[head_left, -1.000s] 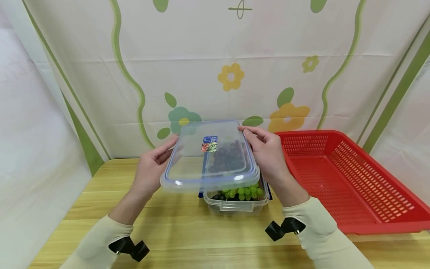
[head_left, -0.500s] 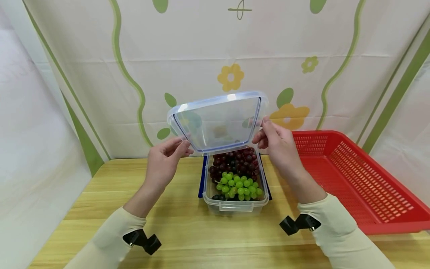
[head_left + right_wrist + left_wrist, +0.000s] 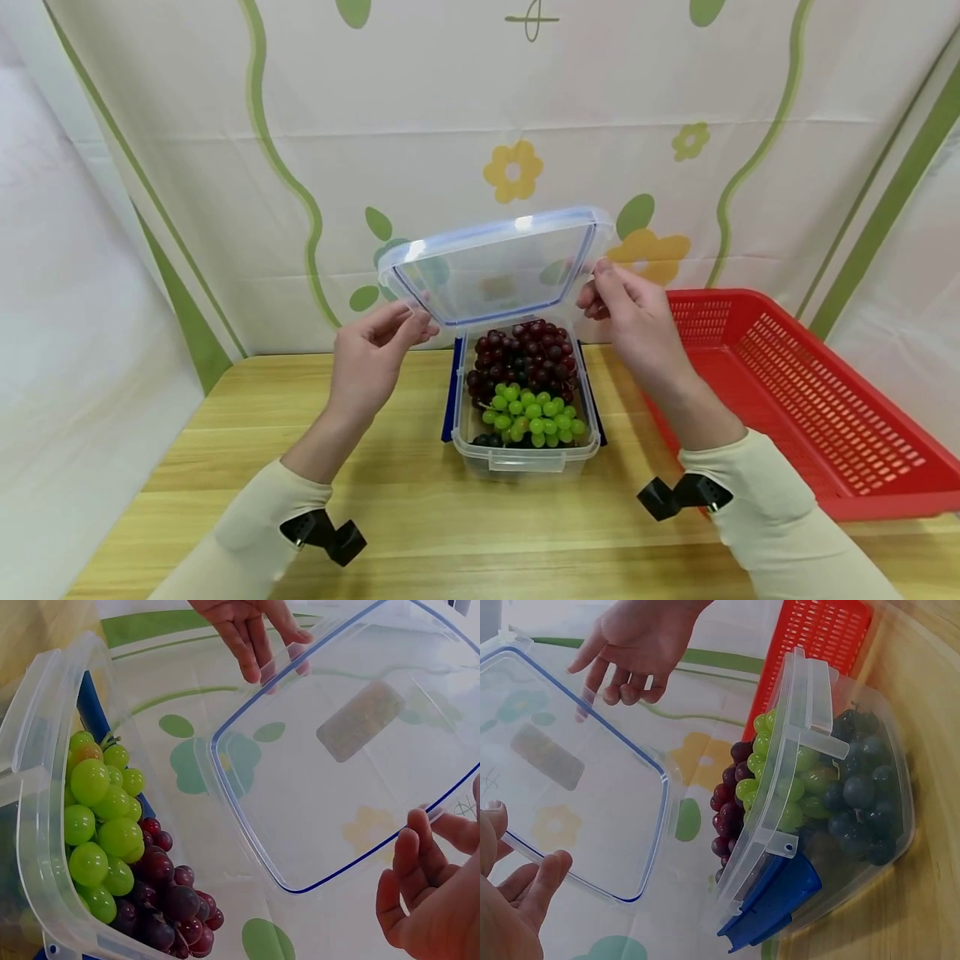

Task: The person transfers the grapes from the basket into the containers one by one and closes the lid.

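Observation:
Both hands hold a clear plastic lid (image 3: pixel 498 271) with a blue seal, its underside tilted toward me, above and behind a clear food container (image 3: pixel 525 462). The left hand (image 3: pixel 367 362) pinches the lid's left edge between thumb and fingers. On the opposite edge, the right hand (image 3: pixel 641 333) grips with thumb and fingertips. Inside the uncovered container lie dark red grapes (image 3: pixel 525 350) at the back and a green bunch (image 3: pixel 534 417) in front. Blackish grapes (image 3: pixel 859 791) show through its front wall in the left wrist view. A blue side latch (image 3: pixel 776 904) hangs folded out.
A red perforated plastic basket (image 3: pixel 885 506) stands right of the container, beside the right forearm. The wooden table (image 3: pixel 247 417) ends at a white curtain (image 3: pixel 420 100) printed with flowers. Both sleeves carry small black wrist cameras (image 3: pixel 322 536).
The lid, earlier roughly level over the container with its label on top, has swung up and back, showing its underside and the grapes. Over the last half second, lid and hands shifted slightly right.

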A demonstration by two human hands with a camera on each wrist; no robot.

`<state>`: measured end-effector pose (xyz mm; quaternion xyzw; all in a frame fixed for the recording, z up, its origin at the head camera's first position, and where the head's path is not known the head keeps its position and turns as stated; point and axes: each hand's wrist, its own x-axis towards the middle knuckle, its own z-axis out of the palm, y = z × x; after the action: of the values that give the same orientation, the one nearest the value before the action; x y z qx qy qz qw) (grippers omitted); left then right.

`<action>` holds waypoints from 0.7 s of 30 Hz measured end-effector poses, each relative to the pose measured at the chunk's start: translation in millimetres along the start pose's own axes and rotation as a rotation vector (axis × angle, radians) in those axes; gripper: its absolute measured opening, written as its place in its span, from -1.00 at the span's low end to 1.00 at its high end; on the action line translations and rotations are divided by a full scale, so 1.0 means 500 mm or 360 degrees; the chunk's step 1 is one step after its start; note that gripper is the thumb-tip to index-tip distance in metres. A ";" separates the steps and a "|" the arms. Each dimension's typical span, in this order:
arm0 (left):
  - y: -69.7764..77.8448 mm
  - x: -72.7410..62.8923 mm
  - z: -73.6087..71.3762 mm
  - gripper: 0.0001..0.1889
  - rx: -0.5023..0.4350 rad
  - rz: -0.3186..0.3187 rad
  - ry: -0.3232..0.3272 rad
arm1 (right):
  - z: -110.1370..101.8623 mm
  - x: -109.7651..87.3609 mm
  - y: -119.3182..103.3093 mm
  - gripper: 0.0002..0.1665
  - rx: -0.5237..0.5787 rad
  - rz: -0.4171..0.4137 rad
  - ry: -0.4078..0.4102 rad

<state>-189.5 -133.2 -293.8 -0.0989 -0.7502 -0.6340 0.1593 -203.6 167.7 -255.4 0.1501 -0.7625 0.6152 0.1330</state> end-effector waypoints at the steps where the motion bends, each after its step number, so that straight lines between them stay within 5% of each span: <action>1: 0.000 0.000 0.001 -0.71 0.0003 0.0009 -0.0013 | -0.001 0.000 0.000 -0.52 0.0017 -0.0026 0.0006; 8: -0.002 -0.002 0.001 -0.69 -0.0028 0.0056 -0.0103 | -0.010 -0.004 -0.002 -0.62 0.0088 -0.0134 -0.0032; 21: -0.004 0.003 0.008 -0.61 -0.0367 0.0007 -0.0131 | -0.008 -0.004 -0.002 -0.61 0.0253 0.0003 -0.0004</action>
<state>-192.0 -129.6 -295.7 -0.1441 -0.6780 -0.7112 0.1172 -201.3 171.6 -254.7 0.1601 -0.7116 0.6736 0.1192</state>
